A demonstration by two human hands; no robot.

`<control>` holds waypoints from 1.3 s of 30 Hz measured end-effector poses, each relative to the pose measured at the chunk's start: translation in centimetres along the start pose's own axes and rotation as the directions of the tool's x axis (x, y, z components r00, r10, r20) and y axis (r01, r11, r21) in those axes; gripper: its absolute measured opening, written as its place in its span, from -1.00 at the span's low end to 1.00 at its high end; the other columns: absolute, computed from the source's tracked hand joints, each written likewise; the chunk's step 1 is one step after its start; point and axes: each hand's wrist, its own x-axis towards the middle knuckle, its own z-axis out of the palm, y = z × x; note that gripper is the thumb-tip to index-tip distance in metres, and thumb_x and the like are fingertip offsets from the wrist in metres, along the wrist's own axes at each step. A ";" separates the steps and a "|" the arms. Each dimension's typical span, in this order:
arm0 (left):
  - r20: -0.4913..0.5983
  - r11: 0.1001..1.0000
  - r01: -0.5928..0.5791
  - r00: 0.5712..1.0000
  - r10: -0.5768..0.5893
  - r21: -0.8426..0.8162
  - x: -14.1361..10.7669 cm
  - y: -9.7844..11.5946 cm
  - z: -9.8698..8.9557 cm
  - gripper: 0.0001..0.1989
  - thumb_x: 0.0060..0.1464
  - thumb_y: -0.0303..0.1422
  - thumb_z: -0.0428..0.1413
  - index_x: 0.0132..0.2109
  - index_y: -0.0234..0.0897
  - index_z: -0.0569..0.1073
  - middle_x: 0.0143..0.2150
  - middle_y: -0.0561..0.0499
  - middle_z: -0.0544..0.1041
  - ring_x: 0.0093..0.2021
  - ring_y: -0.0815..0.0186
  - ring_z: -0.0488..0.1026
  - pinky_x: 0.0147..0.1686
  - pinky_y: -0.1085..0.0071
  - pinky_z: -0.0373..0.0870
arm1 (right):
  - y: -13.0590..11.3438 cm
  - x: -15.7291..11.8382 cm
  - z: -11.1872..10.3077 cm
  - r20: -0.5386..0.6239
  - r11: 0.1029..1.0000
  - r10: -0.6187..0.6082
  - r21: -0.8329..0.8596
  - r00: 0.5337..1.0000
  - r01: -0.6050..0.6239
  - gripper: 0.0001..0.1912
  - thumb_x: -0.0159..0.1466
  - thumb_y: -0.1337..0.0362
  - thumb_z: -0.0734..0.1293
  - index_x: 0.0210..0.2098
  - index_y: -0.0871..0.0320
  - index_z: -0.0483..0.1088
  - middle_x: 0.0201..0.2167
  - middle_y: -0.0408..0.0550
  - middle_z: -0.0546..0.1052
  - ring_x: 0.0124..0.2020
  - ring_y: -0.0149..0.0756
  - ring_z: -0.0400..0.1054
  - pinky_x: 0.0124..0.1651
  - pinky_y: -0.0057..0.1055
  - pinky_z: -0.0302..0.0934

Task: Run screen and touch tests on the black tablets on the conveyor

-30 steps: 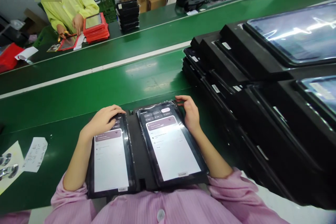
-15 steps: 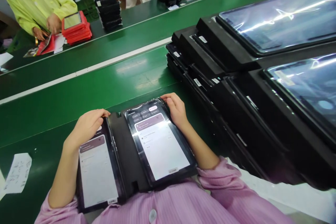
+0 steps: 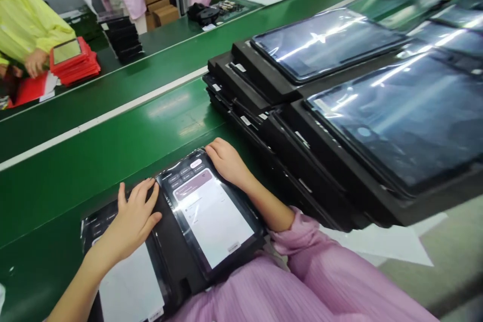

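Bare left hand [image 3: 138,216] spread, bare right hand [image 3: 228,161] at a corner

Two lit, black-framed rectangular tablets [image 3: 217,226] lie side by side in a flat black holder [image 3: 176,257] on the green worktop [image 3: 37,256]. The left hand partly covers one, fingers [image 3: 121,197] apart; the right curls at the other's upper right corner, whether clamped I cannot tell.
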 end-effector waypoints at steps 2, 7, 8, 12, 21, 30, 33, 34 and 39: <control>-0.014 1.000 -0.022 1.000 0.022 -0.003 -0.2 -0.6 0.4 -0.47 0.41 -0.21 -0.23 0.42 -0.20 0.19 0.35 -0.27 0.30 0.38 0.00 0.16 0.34 -0.39 -0.41 | 0.7 0.5 0.1 0.014 0.962 0.052 0.269 0.999 -0.054 -0.57 0.46 0.07 0.10 -0.36 0.13 0.43 -0.28 -0.01 0.43 -0.15 -0.20 0.32 0.05 -0.21 0.20; -0.047 0.999 -0.034 0.998 0.035 0.029 -0.5 -1.9 0.9 -0.46 0.40 -0.29 -0.21 0.47 -0.05 0.07 0.38 -0.20 0.27 0.37 0.01 0.19 0.34 -0.36 -0.47 | 1.4 1.2 0.4 0.258 0.498 0.075 0.827 0.963 -0.260 -0.31 0.41 -0.25 -0.03 -0.25 0.16 0.44 -0.23 0.01 0.47 -0.17 -0.25 0.34 -0.06 -0.29 0.27; -0.046 0.999 -0.041 0.998 0.043 0.036 -0.6 -2.3 1.1 -0.44 0.40 -0.30 -0.20 0.48 -0.01 0.04 0.39 -0.18 0.26 0.37 0.00 0.19 0.34 -0.36 -0.47 | 1.4 1.2 0.3 0.272 0.455 0.048 0.851 0.961 -0.264 -0.29 0.40 -0.27 -0.04 -0.23 0.17 0.45 -0.20 0.02 0.48 -0.14 -0.25 0.34 -0.04 -0.30 0.27; -0.032 0.998 -0.033 0.999 0.035 0.057 -1.7 -5.3 1.6 -0.42 0.38 -0.27 -0.13 0.48 0.16 0.00 0.46 -0.13 0.17 0.40 -0.12 0.15 0.30 -0.48 -0.36 | 1.5 1.0 0.1 0.167 0.702 0.095 0.687 0.981 -0.185 -0.33 0.45 -0.19 -0.04 -0.27 0.14 0.46 -0.13 0.01 0.48 -0.01 -0.21 0.31 0.14 -0.22 0.18; 0.093 0.935 0.280 0.959 -0.266 -0.218 -4.8 -11.2 -0.2 -0.40 0.35 0.03 -0.14 0.41 -0.06 0.24 0.36 -0.07 0.35 0.31 0.02 0.35 0.35 -0.11 0.15 | 2.2 -0.1 -0.8 0.009 0.964 -0.264 0.012 0.964 0.264 -0.37 0.48 -0.08 -0.01 -0.21 -0.01 0.63 0.16 0.01 0.37 0.21 -0.07 0.15 0.28 -0.01 0.00; 0.132 0.870 0.387 0.922 -0.364 -0.306 -3.2 -6.8 -1.5 -0.34 0.36 0.05 -0.18 0.43 -0.21 0.16 0.40 -0.19 0.25 0.39 0.06 0.24 0.39 -0.27 -0.23 | 2.7 -0.7 -0.8 -0.017 0.901 -0.432 -0.036 0.902 0.431 -0.39 0.42 -0.19 0.02 -0.11 -0.11 0.63 0.20 0.00 0.36 0.21 0.08 0.16 0.27 0.16 -0.03; 0.004 0.829 0.431 0.888 -0.460 -0.356 -5.0 -5.9 -1.5 -0.39 0.41 -0.05 -0.23 0.46 -0.21 0.11 0.41 -0.18 0.25 0.40 0.07 0.22 0.40 -0.29 -0.31 | 2.9 -2.0 -1.9 -0.056 0.896 -0.441 0.028 0.896 0.443 -0.37 0.43 -0.18 0.01 -0.13 -0.09 0.64 0.13 0.02 0.41 0.17 0.07 0.22 0.24 0.13 0.06; -0.069 0.843 0.420 0.882 -0.467 -0.337 -5.9 -5.4 -1.4 -0.42 0.41 -0.09 -0.21 0.45 -0.18 0.13 0.40 -0.16 0.28 0.40 0.07 0.22 0.40 -0.30 -0.34 | 3.0 -2.7 -2.2 -0.034 0.888 -0.456 0.042 0.889 0.457 -0.37 0.42 -0.19 0.01 -0.15 -0.10 0.65 0.13 0.02 0.41 0.16 0.07 0.23 0.23 0.12 0.09; -0.275 0.964 -0.005 0.959 -0.071 -0.266 -10.8 -3.0 0.5 -0.60 0.37 -0.28 -0.06 0.27 -0.04 0.42 0.11 0.01 0.60 0.17 0.19 0.47 0.45 -0.10 -0.17 | 3.0 -6.4 -2.9 0.173 0.802 -0.597 0.090 0.784 0.591 -0.42 0.42 -0.17 0.02 -0.19 -0.22 0.65 0.28 -0.09 0.33 0.20 0.09 0.19 0.17 0.14 0.14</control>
